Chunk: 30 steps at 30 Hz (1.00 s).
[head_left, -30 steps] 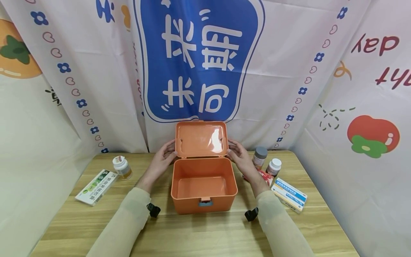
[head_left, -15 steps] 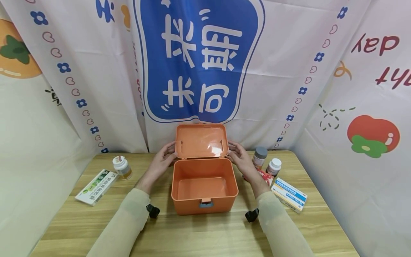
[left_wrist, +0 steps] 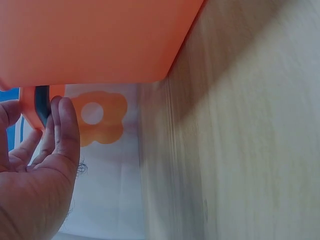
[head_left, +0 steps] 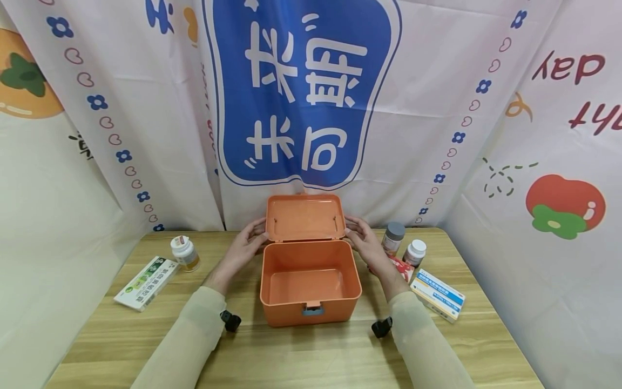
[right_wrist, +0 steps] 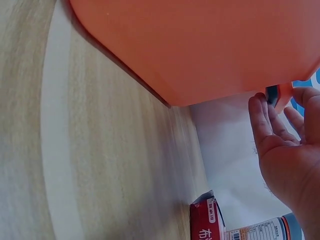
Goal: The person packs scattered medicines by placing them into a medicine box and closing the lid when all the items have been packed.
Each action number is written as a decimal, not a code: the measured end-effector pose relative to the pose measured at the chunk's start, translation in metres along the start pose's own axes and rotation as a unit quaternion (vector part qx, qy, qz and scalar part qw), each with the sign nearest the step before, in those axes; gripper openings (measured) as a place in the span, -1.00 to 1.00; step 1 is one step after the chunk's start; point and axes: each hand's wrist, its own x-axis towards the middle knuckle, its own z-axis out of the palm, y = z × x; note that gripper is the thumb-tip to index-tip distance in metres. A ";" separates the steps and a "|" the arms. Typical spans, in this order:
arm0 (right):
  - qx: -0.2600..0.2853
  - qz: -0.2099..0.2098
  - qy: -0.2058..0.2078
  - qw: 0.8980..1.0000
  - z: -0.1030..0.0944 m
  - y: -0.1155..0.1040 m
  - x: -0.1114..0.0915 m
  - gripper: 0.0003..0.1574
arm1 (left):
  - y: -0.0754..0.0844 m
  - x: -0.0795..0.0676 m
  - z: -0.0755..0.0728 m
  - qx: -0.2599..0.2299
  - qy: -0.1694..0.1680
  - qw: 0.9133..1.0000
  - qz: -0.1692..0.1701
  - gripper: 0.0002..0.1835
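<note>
An orange plastic storage box stands on the table with its hinged lid tipped back towards the curtain. The box's inside shows bare, and a grey-blue latch sits on its front. My left hand holds the lid's left edge, thumb in front and fingers behind. At the opposite edge, my right hand holds the lid the same way. Under the lid a dark strip shows beside the left fingers in the left wrist view.
On the left lie a white-green carton and a white-capped bottle. To the right, near my forearm, are a grey-capped bottle, a white-capped dark bottle, a red packet and a blue-white carton. A printed curtain hangs behind.
The lid has tilted further back, its top edge sinking lower in the head view. Both hands have stayed at its sides, and the box has shifted very slightly.
</note>
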 end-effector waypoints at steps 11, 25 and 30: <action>0.004 0.003 -0.007 1.000 0.001 -0.003 -0.006 -0.35 | -0.002 -0.003 0.001 0.005 -0.006 1.000 -0.019 -0.34; 0.020 0.026 -0.011 0.999 0.000 -0.007 -0.012 -0.41 | -0.006 -0.004 0.001 0.000 -0.009 0.999 -0.041 -0.35; 0.035 0.054 -0.028 0.998 -0.001 -0.010 -0.014 -0.36 | -0.006 -0.005 0.002 -0.002 -0.014 0.999 -0.042 -0.33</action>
